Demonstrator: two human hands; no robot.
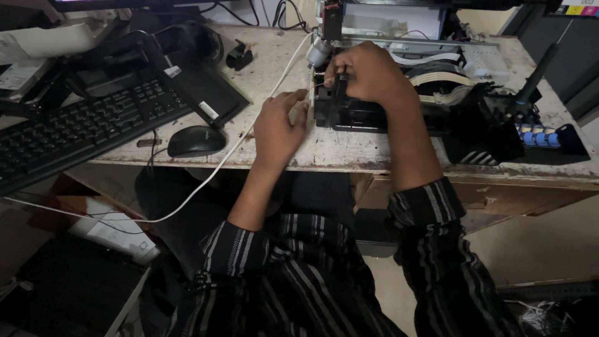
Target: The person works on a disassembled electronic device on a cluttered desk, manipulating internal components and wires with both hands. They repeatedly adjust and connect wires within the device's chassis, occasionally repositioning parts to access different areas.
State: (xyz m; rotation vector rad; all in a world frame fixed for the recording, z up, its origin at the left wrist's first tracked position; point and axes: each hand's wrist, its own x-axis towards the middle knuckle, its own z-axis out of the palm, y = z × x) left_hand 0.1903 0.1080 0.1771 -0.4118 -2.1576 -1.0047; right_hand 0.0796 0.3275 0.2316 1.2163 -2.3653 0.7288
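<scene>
Two hands: left hand (279, 125), right hand (365, 72) on one opened printer (399, 93); one mouse (196, 141)

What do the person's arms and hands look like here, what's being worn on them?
Both hands, left hand and right hand, are bare: no gloves, and no rings or watch that I can make out. The forearms are uncovered; dark sleeves with thin pale stripes are pushed up toward the elbows.

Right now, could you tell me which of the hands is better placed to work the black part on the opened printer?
Probably the right hand: it already grips the black part on the printer; the left hand only rests beside it.
</scene>
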